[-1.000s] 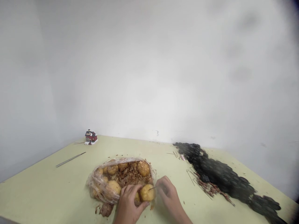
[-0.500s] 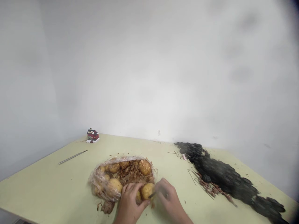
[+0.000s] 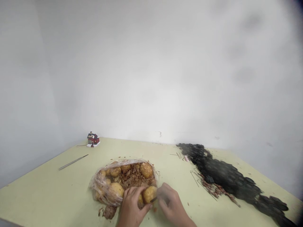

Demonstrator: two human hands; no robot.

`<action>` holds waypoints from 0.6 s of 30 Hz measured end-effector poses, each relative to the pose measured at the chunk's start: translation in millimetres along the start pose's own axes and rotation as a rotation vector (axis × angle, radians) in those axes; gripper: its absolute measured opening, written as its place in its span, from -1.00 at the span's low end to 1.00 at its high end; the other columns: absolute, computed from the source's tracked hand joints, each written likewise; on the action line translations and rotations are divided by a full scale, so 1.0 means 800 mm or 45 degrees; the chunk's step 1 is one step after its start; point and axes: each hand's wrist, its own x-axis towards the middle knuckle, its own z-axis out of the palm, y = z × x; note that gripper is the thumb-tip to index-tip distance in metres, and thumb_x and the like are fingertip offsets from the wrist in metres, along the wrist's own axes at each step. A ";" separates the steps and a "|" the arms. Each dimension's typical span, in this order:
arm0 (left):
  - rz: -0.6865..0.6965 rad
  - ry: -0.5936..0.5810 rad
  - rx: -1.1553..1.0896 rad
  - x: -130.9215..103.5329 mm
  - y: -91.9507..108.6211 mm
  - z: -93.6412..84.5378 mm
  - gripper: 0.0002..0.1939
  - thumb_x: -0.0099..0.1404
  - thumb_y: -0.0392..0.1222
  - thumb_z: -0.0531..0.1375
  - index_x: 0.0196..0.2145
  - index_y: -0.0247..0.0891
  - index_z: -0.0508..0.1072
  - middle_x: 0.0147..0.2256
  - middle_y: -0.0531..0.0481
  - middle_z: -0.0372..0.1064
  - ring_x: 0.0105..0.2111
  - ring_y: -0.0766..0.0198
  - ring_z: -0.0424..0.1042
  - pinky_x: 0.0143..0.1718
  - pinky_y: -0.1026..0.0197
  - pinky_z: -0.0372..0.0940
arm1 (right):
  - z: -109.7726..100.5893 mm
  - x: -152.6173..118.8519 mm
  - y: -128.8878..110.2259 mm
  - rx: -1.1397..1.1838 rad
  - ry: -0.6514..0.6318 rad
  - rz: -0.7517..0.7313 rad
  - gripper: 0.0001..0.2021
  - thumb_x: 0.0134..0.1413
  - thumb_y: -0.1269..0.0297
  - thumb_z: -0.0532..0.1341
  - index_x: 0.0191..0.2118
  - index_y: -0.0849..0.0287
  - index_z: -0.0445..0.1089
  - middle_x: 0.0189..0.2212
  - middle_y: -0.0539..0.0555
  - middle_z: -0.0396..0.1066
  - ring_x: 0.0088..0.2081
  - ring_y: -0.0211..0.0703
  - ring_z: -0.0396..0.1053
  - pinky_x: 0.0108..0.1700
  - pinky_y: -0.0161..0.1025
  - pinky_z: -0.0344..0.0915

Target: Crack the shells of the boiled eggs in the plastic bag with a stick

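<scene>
Head view: the left hand (image 3: 132, 205), fingers half-curled, grips a potato (image 3: 150, 194), while the thin tool (image 3: 154, 199) pinched in the right hand (image 3: 169, 200) has dropped to its four o'clock side, shifting work lower.

Crinkled plastic bag (image 3: 103, 190) (glossy), smooth-skinned potato (image 3: 149, 193)

Indoor rm corner, poss. workrm, exact type unclear: plain whitish walls (image 3: 142, 69), yellow-green table (image 3: 47, 192) agst. them w/ slim metal tool (image 3: 73, 162), mini model house (image 3: 93, 139), blk heap (image 3: 227, 176) & plastic bag (image 3: 100, 187) of potatoes (image 3: 116, 190).
</scene>
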 end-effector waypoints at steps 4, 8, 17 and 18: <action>0.020 0.016 0.017 0.000 -0.002 0.003 -0.56 0.04 -0.15 0.36 -0.07 -0.12 0.48 -0.10 -0.07 0.47 -0.07 -0.02 0.38 0.01 -0.05 0.24 | 0.000 0.000 -0.005 0.014 -0.010 -0.059 -0.83 -0.02 0.49 0.03 -0.41 0.14 0.32 -0.48 0.00 0.30 -0.44 -0.22 0.34 -0.41 -0.35 0.20; 0.064 0.055 0.040 -0.001 -0.006 0.006 -0.58 0.06 -0.10 0.36 -0.08 -0.12 0.48 -0.12 -0.06 0.48 -0.09 -0.01 0.40 -0.03 -0.04 0.27 | 0.004 0.000 -0.002 -0.086 0.095 -0.171 -0.84 -0.03 0.50 0.04 -0.41 0.13 0.30 -0.50 -0.02 0.27 -0.49 -0.26 0.31 -0.46 -0.38 0.17; 0.212 0.187 0.141 0.001 -0.016 0.014 -0.56 0.05 -0.03 0.38 -0.09 -0.11 0.49 -0.16 -0.05 0.50 -0.16 0.05 0.46 -0.15 0.07 0.34 | 0.008 -0.001 0.005 -0.141 0.141 -0.182 -0.84 0.04 0.49 0.03 -0.37 0.13 0.31 -0.49 0.00 0.29 -0.48 -0.25 0.33 -0.46 -0.38 0.17; 0.219 0.190 0.149 0.001 -0.018 0.015 -0.56 0.06 -0.04 0.38 -0.09 -0.11 0.48 -0.16 -0.05 0.50 -0.16 0.05 0.46 -0.14 0.07 0.34 | 0.009 -0.001 0.005 -0.163 0.147 -0.182 -0.84 0.04 0.49 0.03 -0.36 0.14 0.31 -0.49 0.00 0.29 -0.49 -0.25 0.33 -0.46 -0.37 0.16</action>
